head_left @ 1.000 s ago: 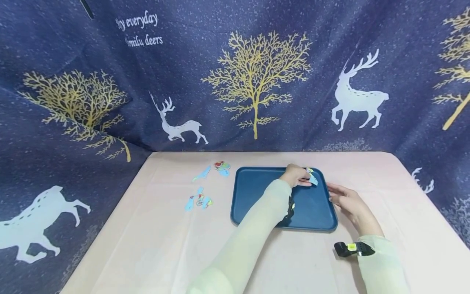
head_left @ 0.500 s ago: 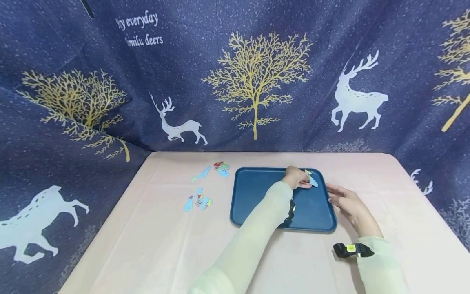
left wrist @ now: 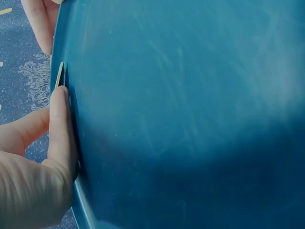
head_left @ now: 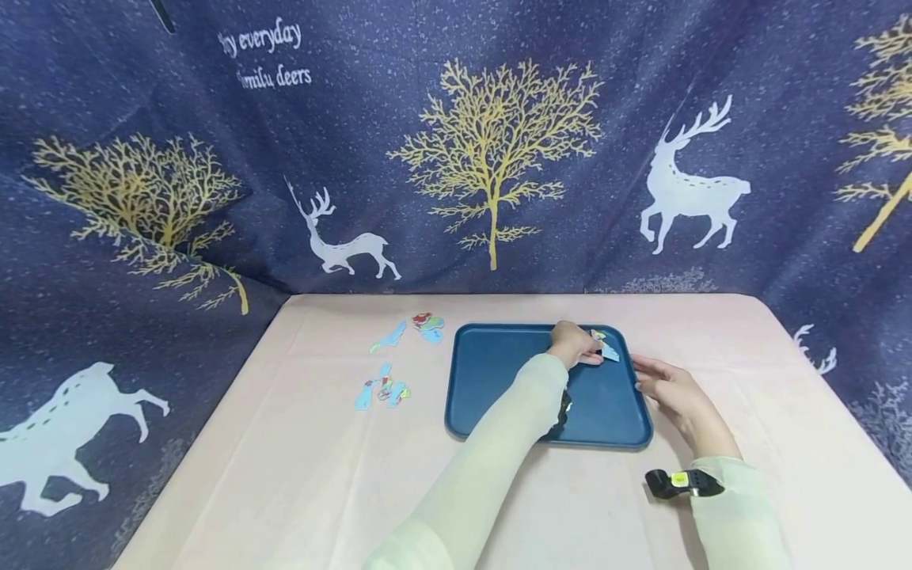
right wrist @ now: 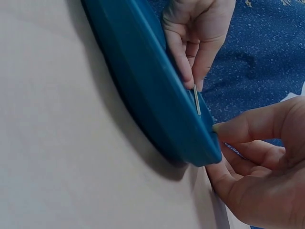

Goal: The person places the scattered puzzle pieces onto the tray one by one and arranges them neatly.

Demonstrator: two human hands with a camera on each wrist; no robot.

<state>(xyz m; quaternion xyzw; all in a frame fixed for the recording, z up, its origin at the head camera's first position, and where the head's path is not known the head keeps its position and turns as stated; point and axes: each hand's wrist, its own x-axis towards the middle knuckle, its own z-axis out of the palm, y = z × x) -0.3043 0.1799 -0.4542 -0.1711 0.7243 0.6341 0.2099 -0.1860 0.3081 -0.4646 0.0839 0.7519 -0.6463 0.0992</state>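
Note:
My left hand (head_left: 572, 345) reaches over the dark blue tray (head_left: 492, 380) to its far right corner. Between thumb and fingers it pinches a flat light-blue and yellow puzzle piece (head_left: 609, 351). Seen edge-on in the right wrist view, the thin puzzle piece (right wrist: 197, 101) slants just inside the rim. At the tray's right side, my right hand (head_left: 677, 400) grips the rim; the right wrist view has its thumb (right wrist: 228, 130) against the rim and the other fingers lower down. In the left wrist view, the left hand (left wrist: 35, 191) lies along the tray's edge.
Left of the tray, several light-blue puzzle pieces with coloured prints lie on the pale tabletop: a near cluster (head_left: 385, 390), a slim piece (head_left: 389, 337) and a far cluster (head_left: 429, 328). A dark blue curtain (head_left: 356, 158) with deer and trees hangs behind the table.
The puzzle piece in my left hand has turned slightly within the tray's corner, its lower end swinging to the right. The right hand stays at the tray's right rim.

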